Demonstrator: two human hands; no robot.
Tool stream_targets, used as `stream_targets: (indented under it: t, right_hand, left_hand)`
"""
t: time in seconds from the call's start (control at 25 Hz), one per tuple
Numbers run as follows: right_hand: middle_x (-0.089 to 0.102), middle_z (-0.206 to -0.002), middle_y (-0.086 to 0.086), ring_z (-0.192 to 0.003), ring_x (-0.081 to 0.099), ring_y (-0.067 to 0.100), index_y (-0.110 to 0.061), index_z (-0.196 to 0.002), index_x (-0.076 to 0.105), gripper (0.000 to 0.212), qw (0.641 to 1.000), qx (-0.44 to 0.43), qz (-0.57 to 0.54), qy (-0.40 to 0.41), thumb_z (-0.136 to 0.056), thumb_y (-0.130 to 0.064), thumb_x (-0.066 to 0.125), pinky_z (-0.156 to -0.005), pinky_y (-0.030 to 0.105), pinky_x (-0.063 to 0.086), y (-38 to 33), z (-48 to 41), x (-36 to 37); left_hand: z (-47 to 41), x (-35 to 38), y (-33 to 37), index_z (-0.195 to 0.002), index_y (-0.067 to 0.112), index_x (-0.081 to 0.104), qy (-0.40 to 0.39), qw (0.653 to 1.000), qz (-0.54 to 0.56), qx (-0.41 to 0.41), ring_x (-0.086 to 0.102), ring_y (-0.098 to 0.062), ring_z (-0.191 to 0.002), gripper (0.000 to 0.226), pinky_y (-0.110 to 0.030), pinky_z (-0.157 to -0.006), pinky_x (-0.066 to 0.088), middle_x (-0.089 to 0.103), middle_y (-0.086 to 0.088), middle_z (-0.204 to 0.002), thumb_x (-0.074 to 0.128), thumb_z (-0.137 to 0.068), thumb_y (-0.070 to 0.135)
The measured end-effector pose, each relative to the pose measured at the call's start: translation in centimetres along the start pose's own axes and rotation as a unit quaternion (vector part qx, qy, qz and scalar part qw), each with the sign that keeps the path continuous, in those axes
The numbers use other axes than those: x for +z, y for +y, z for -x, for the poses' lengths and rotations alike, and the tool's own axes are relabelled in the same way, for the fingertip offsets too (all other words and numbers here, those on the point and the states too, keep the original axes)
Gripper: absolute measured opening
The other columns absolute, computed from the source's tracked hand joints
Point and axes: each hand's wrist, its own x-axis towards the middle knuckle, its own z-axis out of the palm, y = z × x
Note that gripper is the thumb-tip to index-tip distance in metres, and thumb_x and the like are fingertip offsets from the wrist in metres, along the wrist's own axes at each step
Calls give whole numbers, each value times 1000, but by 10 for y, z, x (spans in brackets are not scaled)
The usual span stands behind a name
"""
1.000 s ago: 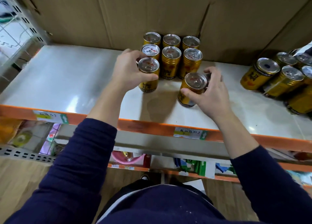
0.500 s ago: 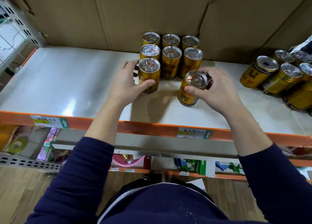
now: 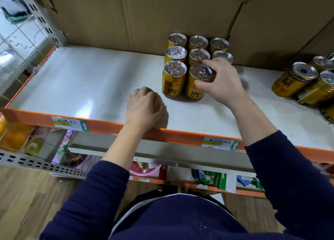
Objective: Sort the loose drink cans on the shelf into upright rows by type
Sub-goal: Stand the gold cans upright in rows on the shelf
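Near the front edge of the pale grey shelf board [image 3: 72, 84], the left hand [image 3: 144, 107] rests curled in an empty fist. Right hand [image 3: 222, 84] grips the top of the upright gold metal drink can [image 3: 196, 91], front row, just beside the standing gold block [image 3: 174, 82]. Tipped gold cans [image 3: 294, 80] lie at the right.

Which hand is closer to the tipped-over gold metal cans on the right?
Right. The right hand, gripping an upright gold can, is left of the tipped gold cans; the left hand rests farther left.

left hand [image 3: 144, 106] curled in a fist, right hand [image 3: 218, 82] stretched forward, fingers and thumb gripping.
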Motion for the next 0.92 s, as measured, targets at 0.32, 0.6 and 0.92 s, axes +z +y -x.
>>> stream_targets:
  t: [0.32,0.6,0.92]
  right_hand:
    - [56,-134,9,-130,44,23,-10,-132,57,60,999,19,-42,19,-78,-27,78,-101,17,28,4,8,1]
    - [60,-120,9,-99,57,15,-9,-129,59,47,997,48,-40,41,-85,-23,71,-85,24,49,33,40,-19]
    - [65,-111,16,-106,58,32,-3,-113,67,31,983,108,75,131,-83,-13,69,-93,39,44,133,87,-103]
  left_hand:
    - [0,3,-1,-111,10,68,10,1000,-2,11,49,-31,-109,34,-41,-91,41,60,-9,-114,59,-89,34]
    - [5,3,36,-98,17,72,74,983,138,98,64,-20,-80,19,-38,-64,55,67,1,-90,65,-82,25]
    - [-14,42,168,-105,15,70,-54,950,198,235,63,-15,-82,19,-38,-75,53,69,2,-92,64,-87,22]
